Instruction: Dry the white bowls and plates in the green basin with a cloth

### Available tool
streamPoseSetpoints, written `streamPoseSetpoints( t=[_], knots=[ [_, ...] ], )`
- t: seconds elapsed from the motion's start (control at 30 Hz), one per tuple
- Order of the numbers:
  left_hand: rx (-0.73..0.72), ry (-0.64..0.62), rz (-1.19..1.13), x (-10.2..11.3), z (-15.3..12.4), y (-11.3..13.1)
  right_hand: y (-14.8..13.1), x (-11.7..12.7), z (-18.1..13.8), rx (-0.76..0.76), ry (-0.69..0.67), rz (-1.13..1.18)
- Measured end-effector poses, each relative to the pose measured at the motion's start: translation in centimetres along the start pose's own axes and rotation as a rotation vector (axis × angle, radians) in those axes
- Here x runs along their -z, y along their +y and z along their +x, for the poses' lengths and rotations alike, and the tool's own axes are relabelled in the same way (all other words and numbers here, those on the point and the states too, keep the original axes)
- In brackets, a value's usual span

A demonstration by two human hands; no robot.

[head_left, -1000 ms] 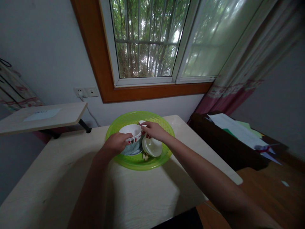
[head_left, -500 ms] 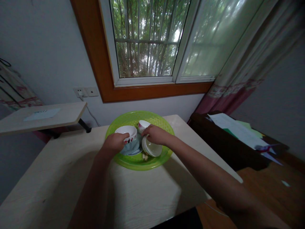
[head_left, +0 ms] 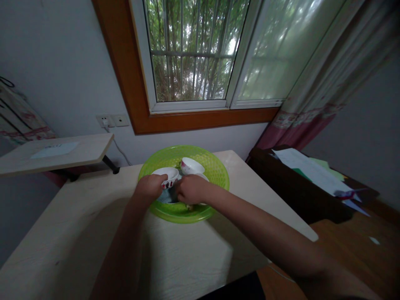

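Left fingers (head_left: pixel 159 180) pinch the near rim of a bowl (head_left: pixel 168 174), thumb side hidden; left hand (head_left: pixel 151 187) sits at the basin's left edge. The bowl is white with red print, no readable text, tilted, and inside the basin (head_left: pixel 215 168). Right hand (head_left: pixel 189 189) has its fingers curled tight low in the basin; what they grip is hidden, and only a white rim shows behind the knuckles. A blue-grey item (head_left: pixel 165 196) lies between the hands. The second bowl (head_left: pixel 192 166) stands upright behind them, untouched. The basin is green, on the table (head_left: pixel 78 221) near its far edge. The paper (head_left: pixel 55 149) on the side shelf has a mark too blurred to read. Sockets (head_left: pixel 112 121) are on the wall.
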State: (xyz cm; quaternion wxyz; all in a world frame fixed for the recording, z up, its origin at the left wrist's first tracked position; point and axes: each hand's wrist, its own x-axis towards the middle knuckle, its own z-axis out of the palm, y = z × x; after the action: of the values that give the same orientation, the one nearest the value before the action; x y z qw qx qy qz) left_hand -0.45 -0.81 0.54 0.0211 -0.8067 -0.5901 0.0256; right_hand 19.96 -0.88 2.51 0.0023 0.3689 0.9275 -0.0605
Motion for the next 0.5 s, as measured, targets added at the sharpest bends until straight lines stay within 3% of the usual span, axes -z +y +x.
streamPoseSetpoints(
  t=[0.3, 0.5],
  knots=[
    [0.044, 0.005, -0.029, -0.2, 0.1, -0.1, -1.2, -3.2, 1.1, 0.057, 0.009, -0.124],
    [0.065, 0.019, -0.090, 0.0, 0.2, -0.3, -1.1, -3.1, 0.1, 0.114, 0.055, -0.128]
  ],
)
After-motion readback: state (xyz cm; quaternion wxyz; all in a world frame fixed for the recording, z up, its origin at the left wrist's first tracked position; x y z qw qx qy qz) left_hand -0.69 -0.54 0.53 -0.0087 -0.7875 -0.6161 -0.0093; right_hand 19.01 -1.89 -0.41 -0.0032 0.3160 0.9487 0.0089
